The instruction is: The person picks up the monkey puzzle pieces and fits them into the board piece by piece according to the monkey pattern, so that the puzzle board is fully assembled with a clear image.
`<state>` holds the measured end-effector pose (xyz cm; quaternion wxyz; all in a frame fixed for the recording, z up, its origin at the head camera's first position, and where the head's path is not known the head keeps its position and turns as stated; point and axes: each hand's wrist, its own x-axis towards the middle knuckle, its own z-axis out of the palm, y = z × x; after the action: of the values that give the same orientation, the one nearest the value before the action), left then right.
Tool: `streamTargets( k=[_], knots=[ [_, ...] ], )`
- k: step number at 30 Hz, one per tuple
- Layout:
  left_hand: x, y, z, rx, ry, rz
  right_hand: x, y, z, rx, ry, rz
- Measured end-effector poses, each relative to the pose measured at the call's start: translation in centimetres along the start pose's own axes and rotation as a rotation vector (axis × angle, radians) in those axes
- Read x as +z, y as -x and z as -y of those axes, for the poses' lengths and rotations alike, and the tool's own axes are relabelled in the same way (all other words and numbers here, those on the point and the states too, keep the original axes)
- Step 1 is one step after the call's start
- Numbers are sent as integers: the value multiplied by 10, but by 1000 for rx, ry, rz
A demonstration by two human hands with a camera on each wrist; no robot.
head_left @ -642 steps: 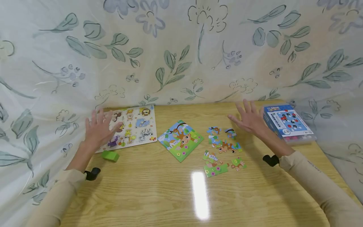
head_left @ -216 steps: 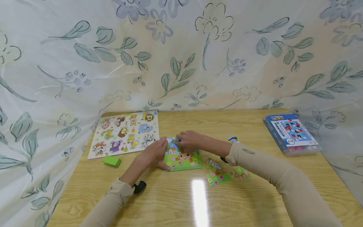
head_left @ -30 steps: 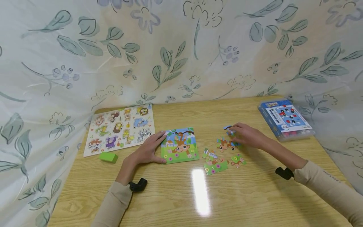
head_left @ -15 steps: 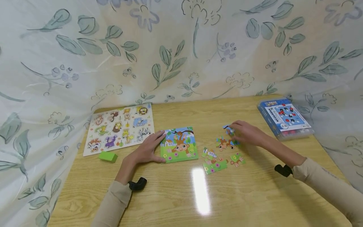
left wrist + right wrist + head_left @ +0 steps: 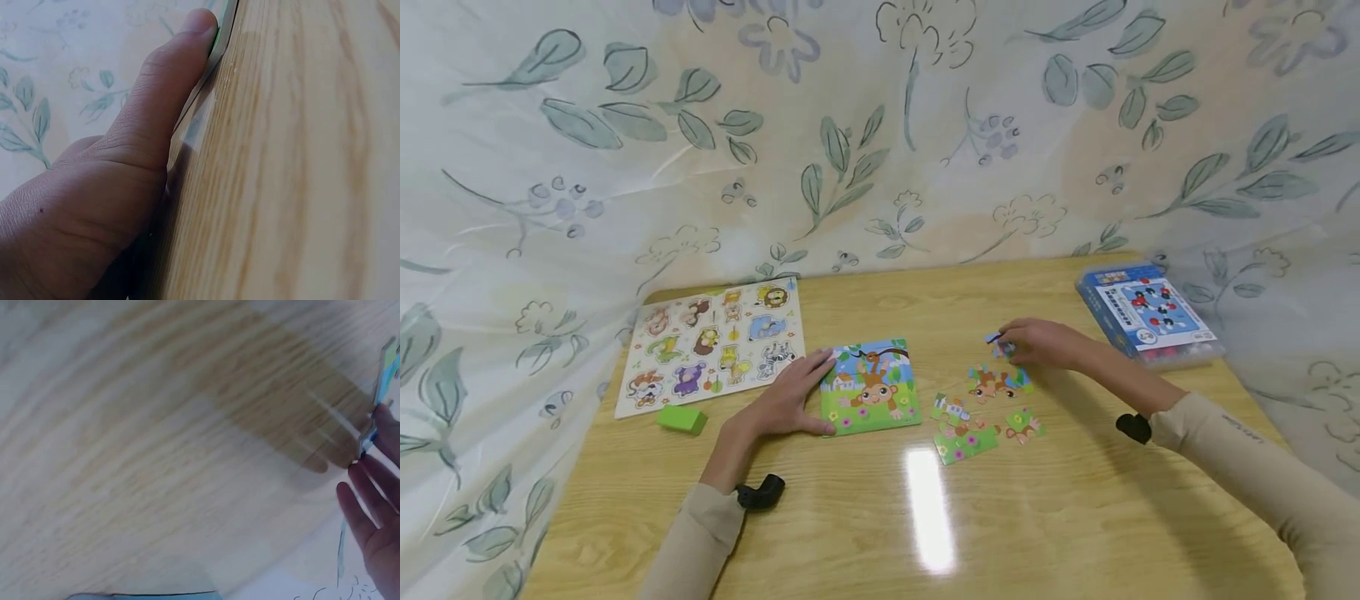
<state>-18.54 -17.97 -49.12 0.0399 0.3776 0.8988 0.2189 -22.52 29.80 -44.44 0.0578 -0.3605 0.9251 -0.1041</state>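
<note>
A square monkey picture board (image 5: pixel 872 392) lies flat on the table, its lower edge toward me. My left hand (image 5: pixel 782 402) rests at its left side, fingers and thumb spread straight along the edge; the left wrist view shows the thumb (image 5: pixel 159 94) touching that edge. To the right, my right hand (image 5: pixel 1043 342) pinches a small blue puzzle piece (image 5: pixel 997 344) between thumb and fingers, also seen as a piece (image 5: pixel 367 442) in the right wrist view. Just below lie joined monkey-face pieces (image 5: pixel 992 383), a house piece (image 5: pixel 950 407), joined green flower pieces (image 5: pixel 966 442) and a hand piece (image 5: pixel 1022 425).
An animal puzzle board (image 5: pixel 711 346) lies at the back left, with a green block (image 5: pixel 682 419) before it. A blue box (image 5: pixel 1150 317) with a molecule picture stands at the back right. Floral cloth (image 5: pixel 865 133) hangs behind the table (image 5: pixel 820 533).
The board has turned from a diamond to square-on since the oldest frame. My right hand has moved from the board to the loose pieces; over the last second both hands stay nearly still.
</note>
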Motion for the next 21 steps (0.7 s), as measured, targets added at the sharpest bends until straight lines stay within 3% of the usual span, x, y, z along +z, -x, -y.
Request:
streamTargets(
  k=[3,9,14,17,21],
  knots=[
    [1,3,1,1,-3,2,2,-2,-3,-36,64,-14],
    [0,0,1,14,-4,-6,9,-7,-11,-215,255,-179],
    [0,0,0,-5,13,17,14,-11,-15,-309,320,-243],
    [0,0,1,-10,17,16,13,-14,-14,-297,321,-228],
    [1,1,2,-9,7,9,11,-20,-10,-199,280,-164]
  ],
)
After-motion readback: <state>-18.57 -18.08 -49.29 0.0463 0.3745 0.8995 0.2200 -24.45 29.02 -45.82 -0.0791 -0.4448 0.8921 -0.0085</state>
